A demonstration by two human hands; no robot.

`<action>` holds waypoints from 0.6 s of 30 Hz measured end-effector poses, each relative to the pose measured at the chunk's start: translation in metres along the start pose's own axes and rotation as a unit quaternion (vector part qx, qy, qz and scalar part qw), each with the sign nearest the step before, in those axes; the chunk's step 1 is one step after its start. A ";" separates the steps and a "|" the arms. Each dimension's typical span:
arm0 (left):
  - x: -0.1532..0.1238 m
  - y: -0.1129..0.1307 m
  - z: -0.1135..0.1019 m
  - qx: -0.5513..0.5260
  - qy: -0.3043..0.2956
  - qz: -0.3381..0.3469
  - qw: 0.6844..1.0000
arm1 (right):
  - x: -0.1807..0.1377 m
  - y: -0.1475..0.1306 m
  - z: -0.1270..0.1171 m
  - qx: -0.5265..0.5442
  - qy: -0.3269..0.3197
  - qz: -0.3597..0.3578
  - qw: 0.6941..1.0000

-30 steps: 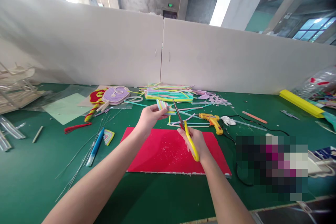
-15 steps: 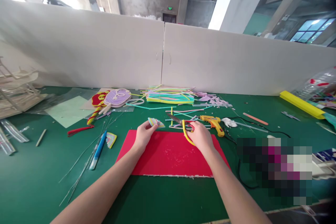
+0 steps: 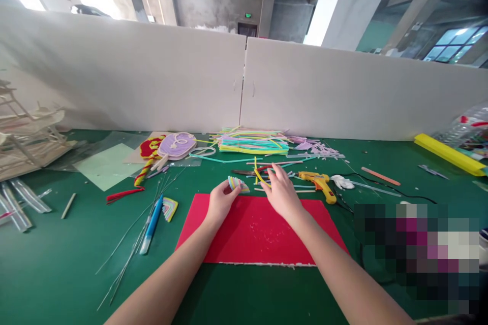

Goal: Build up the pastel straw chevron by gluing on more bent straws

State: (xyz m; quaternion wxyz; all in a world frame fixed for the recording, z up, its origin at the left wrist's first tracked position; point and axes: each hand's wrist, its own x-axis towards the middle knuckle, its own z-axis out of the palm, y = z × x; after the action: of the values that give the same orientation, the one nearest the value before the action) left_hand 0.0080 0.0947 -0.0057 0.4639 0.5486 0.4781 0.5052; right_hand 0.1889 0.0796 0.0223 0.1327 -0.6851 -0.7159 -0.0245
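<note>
You're setting the scissors down near twelve o'clock, right hand spreading, so cutting is seemingly pausing; your left hand is pinching the striped piece.

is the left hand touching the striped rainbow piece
Touching: the head view shows the left hand gripping the striped rainbow piece, its thumb lying over the piece's lower edge.
</note>
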 end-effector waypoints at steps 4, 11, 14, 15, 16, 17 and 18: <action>0.000 -0.002 0.001 0.016 -0.004 0.005 1.000 | -0.060 -0.002 0.004 -0.048 -0.038 0.060 0.996; 0.001 -0.004 -0.001 0.066 0.009 0.007 0.998 | -0.089 0.019 0.016 -0.025 -0.087 0.089 0.992; -0.004 -0.002 -0.002 0.090 0.023 0.003 0.996 | -0.086 0.022 0.018 -0.007 -0.088 0.083 0.993; -0.006 -0.001 -0.002 0.097 0.030 0.001 0.995 | -0.086 0.022 0.017 0.001 -0.090 0.078 0.993; -0.009 0.000 -0.003 0.103 0.037 -0.001 0.994 | -0.085 0.023 0.017 0.008 -0.092 0.072 0.993; -0.012 0.000 -0.003 0.108 0.043 -0.003 0.993 | -0.085 0.023 0.017 0.015 -0.094 0.065 0.993; -0.014 0.001 -0.004 0.111 0.050 -0.005 0.993 | -0.085 0.023 0.016 0.020 -0.094 0.058 0.994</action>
State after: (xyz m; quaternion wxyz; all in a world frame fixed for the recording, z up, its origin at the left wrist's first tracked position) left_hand 0.0038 0.0810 -0.0063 0.3784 0.5686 0.5564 0.4732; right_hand 0.2118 0.0019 -0.0155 0.0800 -0.7221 -0.6843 0.0622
